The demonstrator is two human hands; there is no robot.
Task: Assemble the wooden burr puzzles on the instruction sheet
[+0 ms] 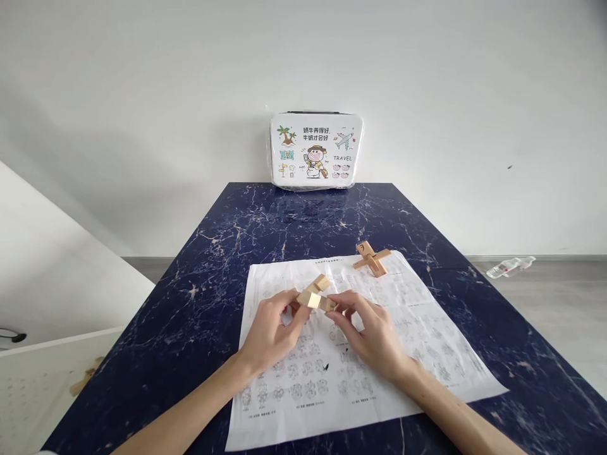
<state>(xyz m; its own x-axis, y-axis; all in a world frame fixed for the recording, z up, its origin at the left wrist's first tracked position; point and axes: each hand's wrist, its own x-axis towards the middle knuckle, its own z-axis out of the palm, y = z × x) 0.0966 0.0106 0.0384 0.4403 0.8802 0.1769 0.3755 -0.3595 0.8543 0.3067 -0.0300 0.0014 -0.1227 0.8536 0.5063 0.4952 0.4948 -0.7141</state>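
Both my hands are raised over a printed sheet, fingers closed around small notched wooden puzzle pieces (312,299). My left hand (272,325) pinches their left end between thumb and fingers. From the other side, my right hand (372,325) grips the right end with thumb and index finger. A second block end (321,282) sticks up behind the front piece; whether the two are locked together I cannot tell. Beyond my right hand, a cross of joined wooden pieces (372,259), marked in black, lies on the far edge of the instruction sheet (284,420).
The sheet, covered in small diagrams, lies on a dark blue marbled table (199,303). A white cartoon-printed case (317,151) stands against the wall at the back. More wooden pieces (86,376) are in a white bin at lower left. A clear plastic item (510,266) lies at right, beyond the table.
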